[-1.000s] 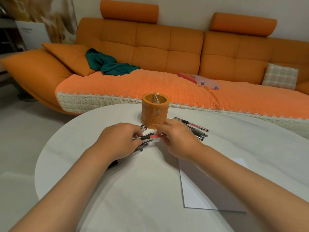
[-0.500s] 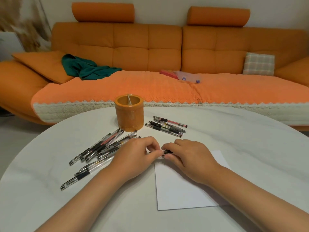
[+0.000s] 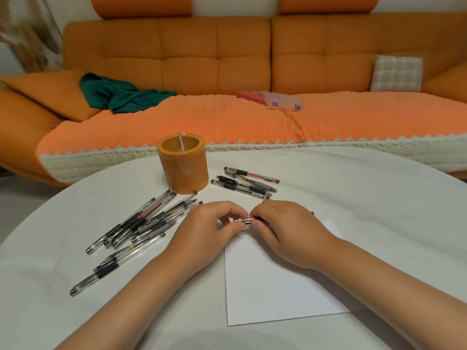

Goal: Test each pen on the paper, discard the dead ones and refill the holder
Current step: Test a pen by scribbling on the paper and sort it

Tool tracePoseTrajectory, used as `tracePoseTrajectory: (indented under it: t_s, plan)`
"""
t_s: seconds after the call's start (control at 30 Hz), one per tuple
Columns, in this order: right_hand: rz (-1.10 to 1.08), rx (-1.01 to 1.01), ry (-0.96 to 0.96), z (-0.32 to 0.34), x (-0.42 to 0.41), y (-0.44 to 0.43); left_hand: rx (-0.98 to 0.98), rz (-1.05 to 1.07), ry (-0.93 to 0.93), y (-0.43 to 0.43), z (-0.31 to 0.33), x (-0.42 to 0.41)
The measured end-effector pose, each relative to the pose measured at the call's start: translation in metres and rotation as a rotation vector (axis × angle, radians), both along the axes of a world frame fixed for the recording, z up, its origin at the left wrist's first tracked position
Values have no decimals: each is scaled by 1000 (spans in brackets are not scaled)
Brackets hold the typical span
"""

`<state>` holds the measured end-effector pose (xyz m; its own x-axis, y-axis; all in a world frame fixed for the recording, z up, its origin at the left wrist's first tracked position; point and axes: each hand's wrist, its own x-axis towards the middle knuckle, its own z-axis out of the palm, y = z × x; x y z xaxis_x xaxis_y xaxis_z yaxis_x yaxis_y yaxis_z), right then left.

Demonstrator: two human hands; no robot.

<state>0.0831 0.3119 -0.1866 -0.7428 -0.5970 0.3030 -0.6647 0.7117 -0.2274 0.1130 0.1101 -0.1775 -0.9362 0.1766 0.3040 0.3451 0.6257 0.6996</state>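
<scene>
Presently we find a white sheet of paper lying nearest on the round white table, with no marks visible on its exposed part. Over the paper's far edge, both hands meet on one pen: the left hand pinches the capped end between thumb and fingertips, and the right hand is closed around the barrel. A second ago both hands were up beside the holder among the loose pens; they have since drawn this pen back to the paper, which we judge to mean selection is finished and uncapping is in hand, the test stroke not yet made. Whether the cap has begun to separate, we cannot tell. To the left, beyond the left hand, lies a loose heap of clear-barrelled gel pens, several overlapping, with a few strays nearer. Beyond the right hand, a smaller group of pens lies roughly parallel, set apart from the heap; we judge these sorted, though into which class is not evident. Between the two groups stands the orange cylindrical pen holder, upright, with no pens showing inside. Farthest is an orange sofa bearing a green cloth.
</scene>
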Motion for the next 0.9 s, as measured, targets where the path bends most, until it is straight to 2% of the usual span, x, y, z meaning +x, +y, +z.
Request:
tracePoseTrajectory:
  t_s: [0.33,0.47,0.57,0.67,0.73,0.83,0.9]
  plan:
    - [-43,76,56,2,-1,4,12,1,-7,0,1,-6]
    - [-71,79,-5,7,0,3,-19,13,-2,-2,1,-6]
    - [-119,41,-116,14,1,5,-111,68,28,-10,-2,-11]
    - [-83,-137,-259,19,-3,10,-251,85,13,-19,-6,-15]
    - [-105,-350,-343,19,-10,10,-309,86,4,-22,-7,-16]
    - [-151,-821,-705,26,-14,6,-383,83,38,-23,-10,-16]
    - [-127,-995,-906,28,-14,5,-428,80,45,-23,-11,-16]
